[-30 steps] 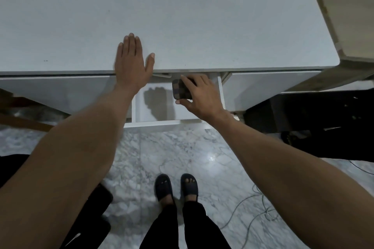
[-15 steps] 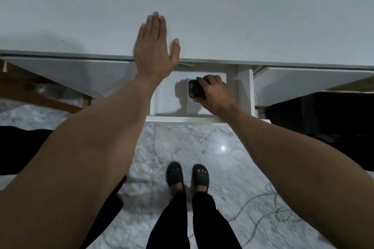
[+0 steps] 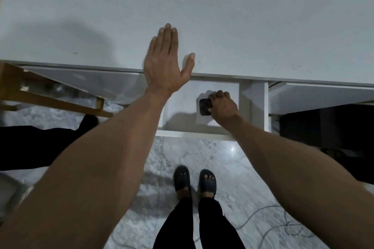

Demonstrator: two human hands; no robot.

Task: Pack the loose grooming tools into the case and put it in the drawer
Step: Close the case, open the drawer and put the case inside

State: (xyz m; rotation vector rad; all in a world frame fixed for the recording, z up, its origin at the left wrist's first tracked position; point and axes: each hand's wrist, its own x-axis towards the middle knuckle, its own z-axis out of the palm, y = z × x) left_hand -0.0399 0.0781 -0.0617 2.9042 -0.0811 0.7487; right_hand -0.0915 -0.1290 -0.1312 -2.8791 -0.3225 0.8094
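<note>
A small dark case [image 3: 204,106] lies low inside the open white drawer [image 3: 182,133], on its right half. My right hand [image 3: 223,108] is curled over the case's right side, fingers closed on it. My left hand [image 3: 166,62] rests flat on the white desk top [image 3: 242,16] at its front edge, just above the drawer, fingers straight and thumb spread, holding nothing. No loose grooming tools show on the desk.
A wooden chair frame [image 3: 50,95] stands under the desk at left. A dark box [image 3: 323,125] sits under the desk at right. Grey cables [image 3: 273,226] lie on the marble floor by my sandalled feet [image 3: 194,180].
My right hand has carried the case down from the drawer's top rim to deep inside it. The left hand stays flat on the desk; the view has tilted further down.
</note>
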